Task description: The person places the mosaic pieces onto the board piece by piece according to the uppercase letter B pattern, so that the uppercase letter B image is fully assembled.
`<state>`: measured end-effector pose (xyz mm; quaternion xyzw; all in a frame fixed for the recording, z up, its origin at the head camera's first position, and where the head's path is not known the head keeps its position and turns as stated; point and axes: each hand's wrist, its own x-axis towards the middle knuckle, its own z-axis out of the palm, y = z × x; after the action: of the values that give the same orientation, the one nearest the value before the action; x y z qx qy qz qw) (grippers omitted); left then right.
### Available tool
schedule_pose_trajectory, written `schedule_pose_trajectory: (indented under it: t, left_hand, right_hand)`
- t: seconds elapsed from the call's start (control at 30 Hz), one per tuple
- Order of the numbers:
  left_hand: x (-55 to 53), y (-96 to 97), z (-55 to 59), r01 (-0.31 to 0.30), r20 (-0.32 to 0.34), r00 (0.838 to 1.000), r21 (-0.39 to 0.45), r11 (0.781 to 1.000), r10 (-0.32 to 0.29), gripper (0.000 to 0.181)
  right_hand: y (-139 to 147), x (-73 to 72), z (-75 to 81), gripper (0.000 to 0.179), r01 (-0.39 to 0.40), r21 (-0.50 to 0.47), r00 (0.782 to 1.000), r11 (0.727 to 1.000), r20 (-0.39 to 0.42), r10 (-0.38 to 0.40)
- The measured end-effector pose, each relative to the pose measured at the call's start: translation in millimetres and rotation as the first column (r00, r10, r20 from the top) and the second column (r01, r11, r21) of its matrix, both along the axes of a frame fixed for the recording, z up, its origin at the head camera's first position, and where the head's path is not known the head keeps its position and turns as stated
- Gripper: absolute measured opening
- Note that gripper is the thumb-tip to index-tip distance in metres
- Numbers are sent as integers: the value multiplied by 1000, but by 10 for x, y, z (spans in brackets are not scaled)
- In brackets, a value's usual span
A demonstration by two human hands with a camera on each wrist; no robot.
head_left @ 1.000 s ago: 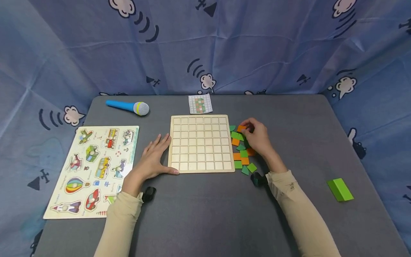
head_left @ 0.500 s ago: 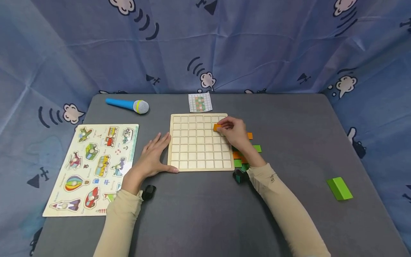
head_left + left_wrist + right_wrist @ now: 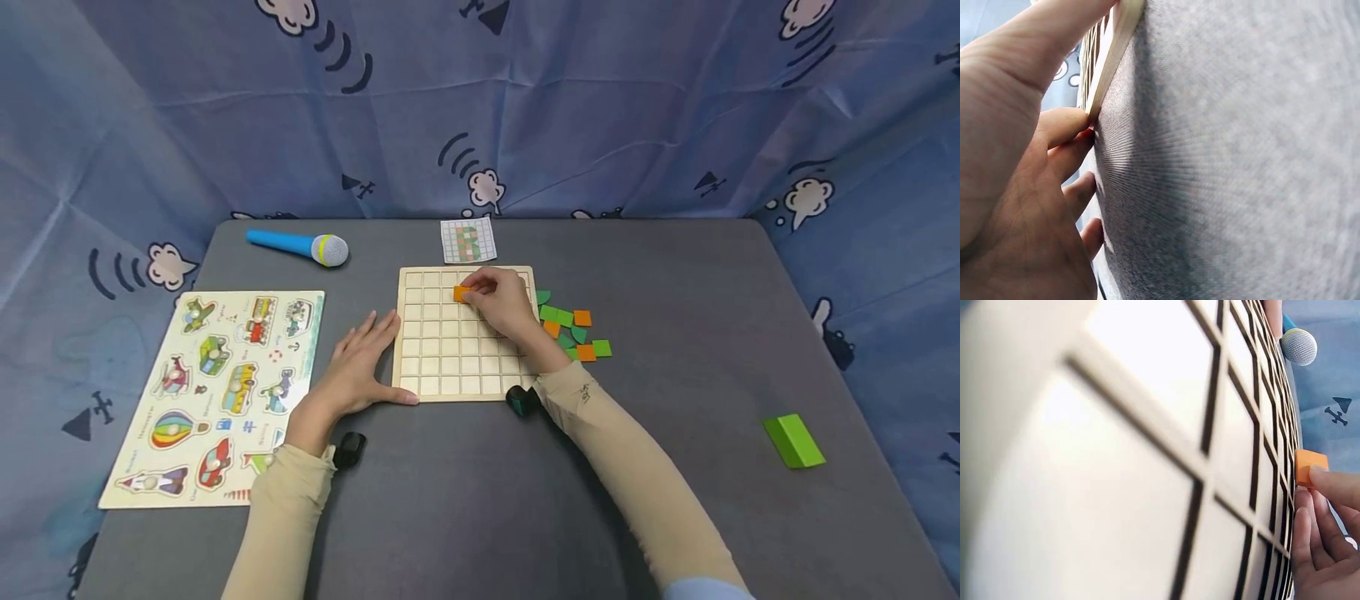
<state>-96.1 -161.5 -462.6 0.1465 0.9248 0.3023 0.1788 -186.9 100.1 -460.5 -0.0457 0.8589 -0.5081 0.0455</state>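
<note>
A square wooden grid board lies mid-table, its cells framed by thin raised strips. Over its upper part, my right hand pinches an orange square tile between thumb and fingers. In the right wrist view the tile stands close over the grid at the far side. My left hand lies spread at the board's left edge, thumb at the near corner. The left wrist view shows its fingertips at the board's edge and on the cloth. Green and orange tiles are scattered right of the board, partly behind my right forearm.
Behind the board lies a small card with a coloured grid pattern. A toy microphone is at the back left. A picture puzzle board lies under my left forearm. A green block stands at the far right.
My right hand has picked the orange tile from the scattered ones and carried it left over the board's upper rows. The left hand has stayed in place.
</note>
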Motion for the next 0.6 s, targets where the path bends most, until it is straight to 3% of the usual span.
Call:
schedule_pose_trajectory:
  t: [0.6]
  left_hand:
    - [0, 4, -36, -6, -16, 1000, -13, 1000, 6, 130]
  right_hand:
    - [-163, -58, 36, 15, -59, 140, 998, 988, 19, 57]
